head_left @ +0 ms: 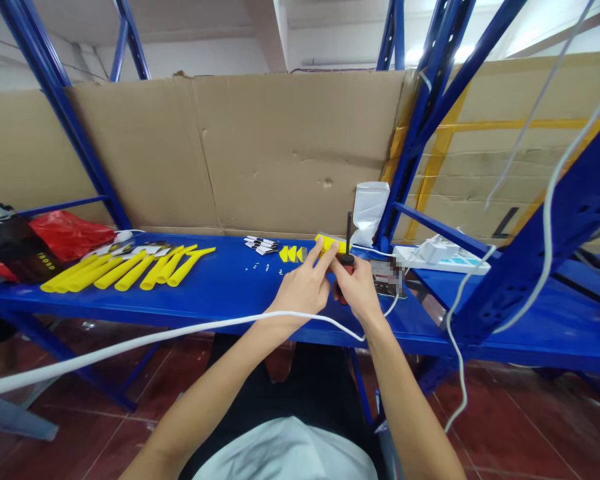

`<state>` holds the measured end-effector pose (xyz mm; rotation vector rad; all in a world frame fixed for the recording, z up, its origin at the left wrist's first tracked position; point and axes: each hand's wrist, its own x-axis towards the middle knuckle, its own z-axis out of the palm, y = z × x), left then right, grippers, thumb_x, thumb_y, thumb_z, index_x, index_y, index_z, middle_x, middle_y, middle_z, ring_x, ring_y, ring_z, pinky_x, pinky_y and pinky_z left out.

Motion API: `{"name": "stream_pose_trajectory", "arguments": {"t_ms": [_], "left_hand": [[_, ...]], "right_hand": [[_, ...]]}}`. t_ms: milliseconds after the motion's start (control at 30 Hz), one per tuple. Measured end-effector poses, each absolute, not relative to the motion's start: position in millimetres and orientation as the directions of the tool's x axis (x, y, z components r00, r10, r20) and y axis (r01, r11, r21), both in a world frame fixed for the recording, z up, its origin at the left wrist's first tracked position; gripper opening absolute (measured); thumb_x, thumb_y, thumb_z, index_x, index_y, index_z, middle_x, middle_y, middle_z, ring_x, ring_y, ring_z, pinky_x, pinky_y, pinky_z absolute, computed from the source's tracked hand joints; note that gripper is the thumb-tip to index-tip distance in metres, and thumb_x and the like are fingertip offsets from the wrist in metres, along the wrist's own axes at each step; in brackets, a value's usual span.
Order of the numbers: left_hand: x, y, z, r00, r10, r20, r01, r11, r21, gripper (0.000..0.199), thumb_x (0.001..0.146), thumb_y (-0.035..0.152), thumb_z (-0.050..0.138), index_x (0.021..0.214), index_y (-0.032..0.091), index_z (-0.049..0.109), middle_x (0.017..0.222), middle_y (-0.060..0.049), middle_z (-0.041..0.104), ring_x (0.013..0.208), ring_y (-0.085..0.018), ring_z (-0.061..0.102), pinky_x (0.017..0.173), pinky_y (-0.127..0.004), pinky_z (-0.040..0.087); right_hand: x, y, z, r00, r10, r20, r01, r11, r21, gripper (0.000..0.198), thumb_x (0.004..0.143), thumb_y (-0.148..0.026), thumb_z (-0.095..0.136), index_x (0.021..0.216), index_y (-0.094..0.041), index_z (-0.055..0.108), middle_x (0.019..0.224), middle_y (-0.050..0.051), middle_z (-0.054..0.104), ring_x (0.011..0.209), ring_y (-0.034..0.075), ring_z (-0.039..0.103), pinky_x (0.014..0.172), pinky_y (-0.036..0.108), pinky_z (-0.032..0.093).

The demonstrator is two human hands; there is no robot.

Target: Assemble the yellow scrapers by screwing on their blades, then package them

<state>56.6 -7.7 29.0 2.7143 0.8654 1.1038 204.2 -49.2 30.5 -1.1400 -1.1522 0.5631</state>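
Note:
My left hand (303, 287) reaches over the blue table, two fingers stretched onto a flat yellow piece (325, 241) and holding it; the other fingers are curled. Close beside it, my right hand (357, 287) is closed around a red-and-black tool (349, 259) whose dark thin shaft points upward. The tool's exact kind cannot be made out, and my fingers hide much of its red body. Just left of the hands lie several small folded yellow pieces (293, 253). Several black-and-white strips (261, 245) lie behind them, with tiny white bits (267, 268) in front.
Several yellow tubes (130, 272) lie in a row at the left, near a red plastic bag (73, 230) and a black container (15, 243). A white power strip (443, 259) sits at the right. A white cable (205, 327) crosses before my forearms. Cardboard (290, 153) stands behind.

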Motion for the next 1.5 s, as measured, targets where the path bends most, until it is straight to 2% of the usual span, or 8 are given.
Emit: {"name": "stream_pose_trajectory", "arguments": {"t_ms": [167, 267, 367, 633, 967, 1167, 1367, 1500], "left_hand": [[34, 1, 28, 0.548, 0.471, 0.691, 0.202, -0.876, 0.438, 0.061, 0.109, 0.014, 0.049, 0.169, 0.024, 0.054, 0.178, -0.019, 0.054, 0.152, -0.035, 0.066, 0.118, -0.052, 0.063], [15, 3, 28, 0.516, 0.611, 0.600, -0.015, -0.694, 0.720, 0.049, 0.113, 0.029, 0.061, 0.161, 0.029, 0.055, 0.159, -0.016, 0.069, 0.093, -0.019, 0.081, 0.077, -0.032, 0.071], [-5, 2, 28, 0.517, 0.729, 0.449, -0.311, -0.329, 0.892, 0.047, 0.107, 0.040, 0.078, 0.147, 0.031, 0.055, 0.135, -0.008, 0.076, 0.049, -0.004, 0.056, 0.039, -0.019, 0.047], [-40, 8, 26, 0.471, 0.809, 0.353, -0.602, 0.002, 0.798, 0.047, 0.097, 0.025, 0.087, 0.132, 0.032, 0.055, 0.114, 0.005, 0.073, 0.042, 0.001, 0.046, 0.033, -0.013, 0.036], [-50, 13, 20, 0.517, 0.739, 0.432, -0.667, 0.031, 0.744, 0.040, 0.099, 0.018, 0.079, 0.131, 0.034, 0.063, 0.115, 0.003, 0.075, 0.039, -0.001, 0.049, 0.039, -0.019, 0.042], [-54, 14, 20, 0.505, 0.758, 0.412, -0.702, 0.083, 0.707, 0.033, 0.100, 0.014, 0.072, 0.126, 0.033, 0.067, 0.120, 0.000, 0.077, 0.040, -0.001, 0.044, 0.041, -0.019, 0.040], [-57, 17, 16, 0.515, 0.765, 0.387, -0.675, 0.083, 0.733, 0.044, 0.101, 0.014, 0.069, 0.139, 0.036, 0.066, 0.121, -0.001, 0.077, 0.041, -0.001, 0.043, 0.044, -0.020, 0.041], [-54, 15, 17, 0.529, 0.755, 0.387, -0.662, 0.082, 0.745, 0.042, 0.101, 0.015, 0.070, 0.137, 0.036, 0.065, 0.132, -0.003, 0.076, 0.041, 0.000, 0.043, 0.044, -0.020, 0.042]], "right_hand": [[204, -66, 40, 0.177, 0.870, 0.461, 0.314, 0.394, -0.864, 0.056, 0.094, -0.080, 0.079, 0.085, -0.025, 0.070, 0.052, -0.003, 0.060, 0.037, 0.017, 0.054, 0.037, 0.030, 0.040], [207, -74, 46, 0.218, 0.841, 0.495, 0.326, 0.416, -0.849, 0.062, 0.094, -0.084, 0.076, 0.107, -0.023, 0.075, 0.073, 0.002, 0.076, 0.044, 0.018, 0.062, 0.039, 0.031, 0.046], [218, -78, 50, 0.325, 0.801, 0.503, 0.333, 0.401, -0.853, 0.060, 0.096, -0.085, 0.073, 0.102, -0.026, 0.066, 0.062, -0.002, 0.070, 0.039, 0.017, 0.059, 0.040, 0.030, 0.046], [254, -61, 29, 0.267, 0.915, 0.304, 0.381, 0.189, -0.905, 0.051, 0.097, -0.061, 0.077, 0.104, -0.034, 0.035, 0.054, -0.014, 0.058, 0.038, 0.018, 0.055, 0.040, 0.029, 0.043], [268, -60, 30, 0.150, 0.791, 0.594, 0.628, 0.388, -0.675, 0.043, 0.085, -0.061, 0.093, 0.112, -0.028, 0.088, 0.113, 0.009, 0.088, 0.105, 0.033, 0.083, 0.094, 0.049, 0.065], [265, -53, 29, 0.365, 0.716, 0.596, 0.515, 0.378, -0.770, 0.050, 0.078, -0.066, 0.099, 0.101, -0.023, 0.089, 0.094, 0.010, 0.089, 0.063, 0.025, 0.075, 0.056, 0.039, 0.059], [267, -46, 26, 0.378, 0.625, 0.683, 0.606, 0.390, -0.693, 0.042, 0.081, -0.061, 0.098, 0.100, -0.025, 0.087, 0.096, 0.007, 0.090, 0.097, 0.032, 0.085, 0.088, 0.044, 0.063], [269, -44, 23, 0.331, 0.661, 0.673, 0.613, 0.392, -0.686, 0.044, 0.082, -0.064, 0.096, 0.101, -0.025, 0.087, 0.096, 0.008, 0.089, 0.093, 0.031, 0.085, 0.085, 0.043, 0.063]]}}
